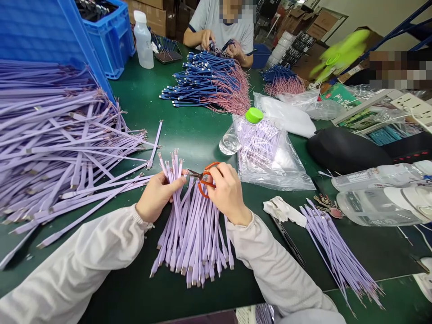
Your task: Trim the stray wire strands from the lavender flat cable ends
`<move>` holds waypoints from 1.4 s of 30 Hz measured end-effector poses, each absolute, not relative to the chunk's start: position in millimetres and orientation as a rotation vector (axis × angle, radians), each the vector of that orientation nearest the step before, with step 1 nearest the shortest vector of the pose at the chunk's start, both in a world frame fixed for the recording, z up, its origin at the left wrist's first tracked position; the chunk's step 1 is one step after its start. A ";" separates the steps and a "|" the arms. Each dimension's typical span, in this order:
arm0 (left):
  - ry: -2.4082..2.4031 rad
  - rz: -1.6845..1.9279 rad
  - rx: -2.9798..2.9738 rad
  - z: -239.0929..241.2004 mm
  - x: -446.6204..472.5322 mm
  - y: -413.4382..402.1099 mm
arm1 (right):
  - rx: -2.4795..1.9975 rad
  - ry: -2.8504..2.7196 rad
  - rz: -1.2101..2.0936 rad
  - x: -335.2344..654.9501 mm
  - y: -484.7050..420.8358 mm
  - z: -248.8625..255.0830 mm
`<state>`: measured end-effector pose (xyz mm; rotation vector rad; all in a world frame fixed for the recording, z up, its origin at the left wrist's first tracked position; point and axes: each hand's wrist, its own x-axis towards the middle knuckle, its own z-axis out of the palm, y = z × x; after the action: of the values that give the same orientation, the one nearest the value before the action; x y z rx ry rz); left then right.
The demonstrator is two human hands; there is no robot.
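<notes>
Several flat purple cables [174, 173] are gripped in my left hand [157, 195], their frayed wire ends pointing up and away. My right hand [227, 191] is closed on a pair of scissors [204, 178] with orange-red handles. The scissor blades point left and reach close to my left thumb and the cable ends; whether they touch a wire I cannot tell. Beneath both hands a fanned bundle of purple cables [199, 234] lies on the green table [135, 274], connector ends toward me.
A large heap of purple cables [67, 153] fills the left by a blue crate [108, 40]. A water bottle [232, 137] and bagged cables [270, 157] lie beyond my right hand. More purple cables [337, 252], tweezers [286, 238] are rightward. Across sits a person [219, 31] behind blue cables [205, 76].
</notes>
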<state>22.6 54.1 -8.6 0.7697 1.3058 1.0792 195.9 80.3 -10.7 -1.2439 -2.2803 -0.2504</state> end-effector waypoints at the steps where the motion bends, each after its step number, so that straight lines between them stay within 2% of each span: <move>1: 1.300 1.084 0.758 -8.3 22.5 54.0 | -1.257 -2.302 -0.303 197.4 80.6 -10.9; 9: 1.305 1.100 0.684 -4.1 24.3 55.0 | -1.375 -2.384 -0.402 200.5 80.7 -10.0; 17: 1.295 1.099 0.702 -8.7 22.2 53.9 | -1.492 -2.340 -0.291 201.9 80.0 -13.8; 31: 1.270 1.103 0.639 -7.7 22.4 54.9 | -1.409 -2.367 -0.261 203.4 82.8 -11.2; 39: 1.237 1.081 0.691 -6.6 24.4 54.1 | -1.344 -2.185 0.069 195.3 82.3 -10.6; 42: 1.254 1.089 0.705 -8.5 24.4 54.1 | -1.346 -2.217 -0.028 193.8 81.4 -9.6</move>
<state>24.4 54.1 -8.5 0.7049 1.2537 1.0886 193.8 81.4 -9.6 -1.3462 -2.2175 -0.0283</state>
